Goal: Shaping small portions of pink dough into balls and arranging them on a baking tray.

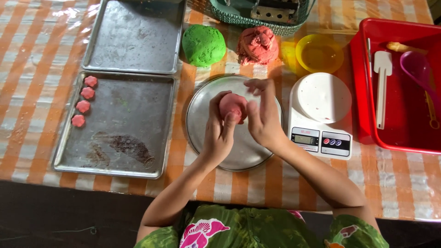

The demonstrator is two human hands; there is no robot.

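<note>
Both hands hold a pink dough ball (231, 105) above a round metal plate (202, 124). My left hand (218, 133) cups the ball from below and the left. Its right side is pressed by the thumb and fingers of my right hand (262, 115). Farther back lie a green dough lump (203, 45) and a pink dough lump (257, 44). On the near baking tray (119, 151), several small pink flower-shaped pieces (85, 101) sit in a column along its left edge.
A second baking tray (135, 36) lies behind the first. A white kitchen scale (321, 115) stands right of the plate, a yellow bowl (319, 53) behind it. A red bin (399, 115) at far right holds a white spatula (381, 87) and a purple scoop (417, 66). A green basket (257, 20) is at the back.
</note>
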